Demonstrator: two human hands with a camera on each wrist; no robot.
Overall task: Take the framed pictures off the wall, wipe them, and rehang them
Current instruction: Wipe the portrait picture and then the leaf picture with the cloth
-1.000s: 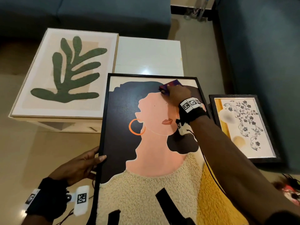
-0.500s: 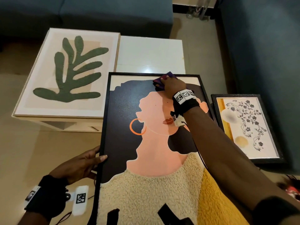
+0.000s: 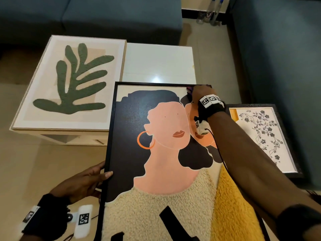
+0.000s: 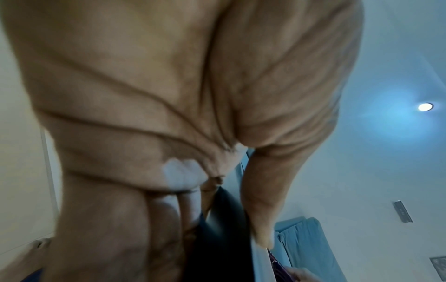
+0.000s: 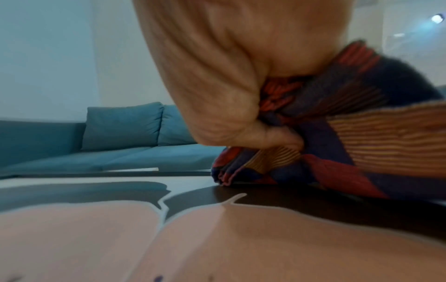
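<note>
A large black-framed picture of a woman with an orange hoop earring [image 3: 156, 153] leans toward me, its glass facing up. My left hand [image 3: 90, 180] grips its left edge, thumb on the front and fingers behind; the left wrist view shows the dark frame [image 4: 224, 229] between thumb and fingers. My right hand [image 3: 199, 92] presses a bunched purple, red and orange striped cloth [image 5: 337, 133] onto the glass at the picture's top right corner. Only a sliver of the cloth [image 3: 189, 89] shows in the head view.
A light-framed green leaf picture [image 3: 69, 84] lies flat on a white low table [image 3: 158, 63]. A dark-framed floral picture [image 3: 262, 138] leans against the blue sofa [image 3: 281, 66] on the right. Another blue sofa [image 3: 90, 18] runs along the back. Bottles [image 3: 210, 13] stand on the floor far back.
My right hand has slid the cloth from the painted forehead up and to the right, to the frame's top right corner. My left hand keeps its hold on the left edge.
</note>
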